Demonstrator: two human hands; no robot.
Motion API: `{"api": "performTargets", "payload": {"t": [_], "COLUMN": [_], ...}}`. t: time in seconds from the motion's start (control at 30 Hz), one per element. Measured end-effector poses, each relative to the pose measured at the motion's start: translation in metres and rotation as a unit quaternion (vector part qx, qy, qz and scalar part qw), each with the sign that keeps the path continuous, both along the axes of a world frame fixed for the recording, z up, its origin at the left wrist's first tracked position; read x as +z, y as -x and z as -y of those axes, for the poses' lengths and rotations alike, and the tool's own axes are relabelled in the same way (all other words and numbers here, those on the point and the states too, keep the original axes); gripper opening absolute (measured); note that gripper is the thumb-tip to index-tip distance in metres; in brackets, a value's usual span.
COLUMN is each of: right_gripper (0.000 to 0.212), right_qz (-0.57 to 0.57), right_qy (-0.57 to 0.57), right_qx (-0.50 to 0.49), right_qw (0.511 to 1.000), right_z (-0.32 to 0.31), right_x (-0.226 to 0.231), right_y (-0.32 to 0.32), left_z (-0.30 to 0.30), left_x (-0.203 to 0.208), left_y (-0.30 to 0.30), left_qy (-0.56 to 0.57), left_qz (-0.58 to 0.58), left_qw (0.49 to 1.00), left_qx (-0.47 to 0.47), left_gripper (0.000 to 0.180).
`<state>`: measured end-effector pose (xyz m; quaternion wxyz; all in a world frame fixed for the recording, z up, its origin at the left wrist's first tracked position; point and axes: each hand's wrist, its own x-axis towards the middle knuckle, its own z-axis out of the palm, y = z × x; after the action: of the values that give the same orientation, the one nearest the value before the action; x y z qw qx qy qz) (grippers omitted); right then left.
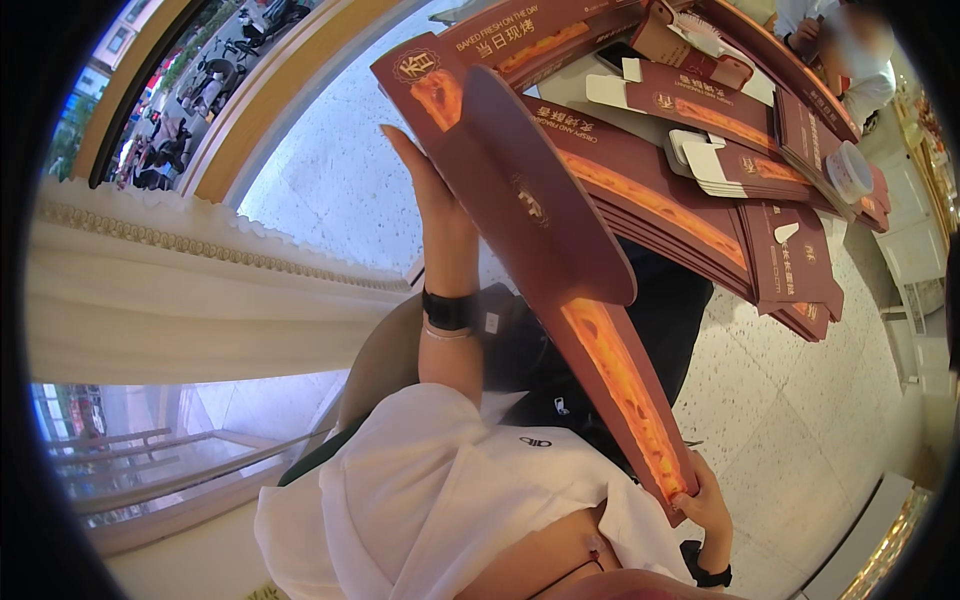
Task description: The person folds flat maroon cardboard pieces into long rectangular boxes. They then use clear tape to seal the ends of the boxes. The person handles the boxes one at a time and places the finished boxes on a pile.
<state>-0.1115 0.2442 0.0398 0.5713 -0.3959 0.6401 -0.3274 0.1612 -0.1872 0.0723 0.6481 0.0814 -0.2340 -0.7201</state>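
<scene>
Long maroon carton slants from upper centre to lower right of frame, on my side of the table. My right hand pinches its lower end, thumb on the printed face. My left hand is at its upper left edge, thumb out; other fingers hidden, can't tell. Folding looks partway: wide flap not tucked. Flat cartons, upper right, seem left to do.

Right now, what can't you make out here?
In the head view:
Left hand: fingers mostly hidden behind the long maroon carton.
Dark phone-like slab: partly covered by another carton's white flap.
Person at upper right: head blurred.
Motorbikes outside: too small for detail.
</scene>
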Motion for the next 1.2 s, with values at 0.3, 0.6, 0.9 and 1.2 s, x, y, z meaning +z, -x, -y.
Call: {"api": "performTargets", "payload": {"t": [0.3,0.6,0.9,1.2], "right_gripper": [0.09,0.084,0.063,0.045], "right_qz": [-0.006,0.02,-0.287,-0.099], "right_qy": [0.024,0.008,-0.02,0.214], "right_qx": [-0.009,0.006,0.102,0.117], "right_qw": [1.0,1.0,0.952,0.965], "right_z": [-0.001,0.003,0.065,0.215], "right_x": [-0.005,-0.007,0.073,0.118], "right_y": [-0.02,-0.018,0.041,-0.026], "left_z": [0.02,-0.005,-0.061,-0.082], "left_x": [-0.002,0.017,0.034,0.042], "left_y": [-0.005,0.012,0.039,0.045], "left_qy": [-0.033,-0.035,-0.121,-0.085], "left_qz": [-0.078,0.004,0.012,0.038], "left_qw": [0.991,0.999,0.991,0.996], "left_qx": [-0.108,-0.02,-0.062,-0.005], "left_gripper": [0.079,0.067,0.054,0.05]}}
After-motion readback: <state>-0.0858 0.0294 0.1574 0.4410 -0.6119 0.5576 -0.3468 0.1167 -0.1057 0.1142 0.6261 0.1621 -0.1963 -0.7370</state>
